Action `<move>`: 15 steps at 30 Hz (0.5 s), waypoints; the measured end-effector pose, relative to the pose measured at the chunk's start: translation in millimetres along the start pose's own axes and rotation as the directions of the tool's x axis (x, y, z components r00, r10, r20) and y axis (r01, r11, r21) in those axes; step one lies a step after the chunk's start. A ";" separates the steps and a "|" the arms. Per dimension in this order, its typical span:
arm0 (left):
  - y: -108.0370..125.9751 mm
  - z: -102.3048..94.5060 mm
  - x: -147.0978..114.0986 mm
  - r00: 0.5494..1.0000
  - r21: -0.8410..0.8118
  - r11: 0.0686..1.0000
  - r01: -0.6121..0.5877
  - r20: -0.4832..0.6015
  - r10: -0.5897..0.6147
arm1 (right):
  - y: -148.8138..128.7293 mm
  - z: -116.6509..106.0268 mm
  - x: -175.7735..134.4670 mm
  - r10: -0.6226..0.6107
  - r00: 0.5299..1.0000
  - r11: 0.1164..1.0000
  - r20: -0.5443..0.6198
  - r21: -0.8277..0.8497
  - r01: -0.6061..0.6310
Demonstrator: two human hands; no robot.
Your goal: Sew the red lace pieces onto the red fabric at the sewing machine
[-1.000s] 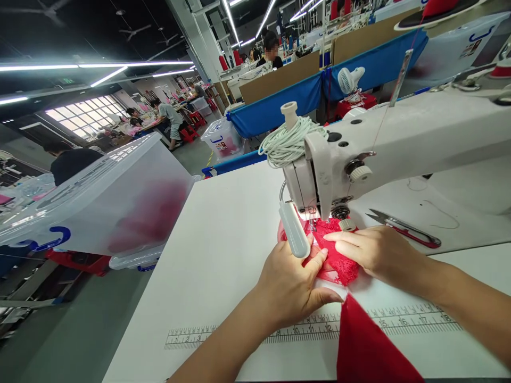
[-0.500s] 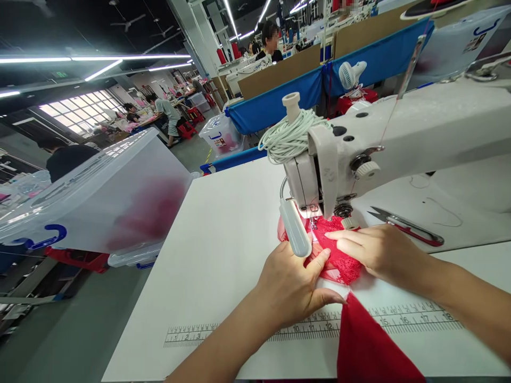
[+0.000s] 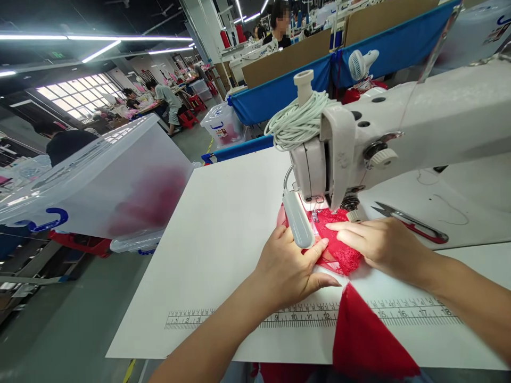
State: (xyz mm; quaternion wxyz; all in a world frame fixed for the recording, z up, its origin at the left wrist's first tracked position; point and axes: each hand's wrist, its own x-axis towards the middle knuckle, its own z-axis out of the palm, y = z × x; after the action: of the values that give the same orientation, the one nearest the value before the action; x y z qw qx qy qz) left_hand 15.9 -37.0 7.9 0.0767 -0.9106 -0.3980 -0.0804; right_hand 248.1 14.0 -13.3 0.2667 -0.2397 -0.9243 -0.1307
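Note:
Red lace fabric [image 3: 346, 254] lies under the needle area of a white sewing machine [image 3: 339, 151], partly hidden by the machine head and my hands. My left hand [image 3: 293, 263] rests on the left side of the lace, fingers forward and thumb spread out. A small grey lamp [image 3: 298, 219] hides part of those fingers. My right hand [image 3: 379, 242] presses the right side of the lace with its fingers stretched toward the needle. Below the lace, a plain red cloth piece [image 3: 365, 335] hangs over the table's front edge, its tip close to my left thumb.
Thread snips [image 3: 411, 221] lie right of my right hand. A printed ruler [image 3: 295, 317] runs along the white table [image 3: 223, 223]. Pale green cord [image 3: 297, 119] is coiled on the machine head. A clear plastic bin [image 3: 120, 181] stands left; people work farther back.
The camera view has shifted slightly, with the machine now further right in the picture. My left thumb has come slightly away from the red cloth's tip. Both hands stay on the lace.

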 end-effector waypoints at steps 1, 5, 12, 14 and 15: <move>-0.6 0.0 0.3 1.000 0.003 1.000 0.001 -0.004 -0.001 | 0.1 0.2 0.1 0.002 1.000 1.000 0.004 -0.002 -0.002; -1.5 0.3 0.6 1.000 0.026 1.000 0.001 -0.016 0.000 | 0.9 1.7 -0.5 0.007 1.000 1.000 -0.002 -0.001 -0.007; -2.6 -1.9 0.4 1.000 0.041 0.999 -0.009 -0.018 0.009 | 1.6 3.2 0.2 0.023 1.000 0.999 -0.006 -0.022 -0.023; -3.2 -2.3 1.2 1.000 0.038 0.999 -0.008 -0.025 0.009 | 1.4 3.3 1.1 0.035 0.999 0.999 -0.011 -0.016 -0.035; -3.4 -2.1 1.6 0.999 0.035 0.999 -0.010 -0.031 0.011 | 1.1 3.2 1.4 0.040 0.999 0.999 -0.016 -0.010 -0.040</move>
State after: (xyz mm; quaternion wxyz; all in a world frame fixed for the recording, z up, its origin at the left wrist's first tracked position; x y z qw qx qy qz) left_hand 14.3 -34.1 10.5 0.0991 -0.9098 -0.3933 -0.0875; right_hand 246.3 16.6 -15.0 0.2752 -0.2585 -0.9166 -0.1317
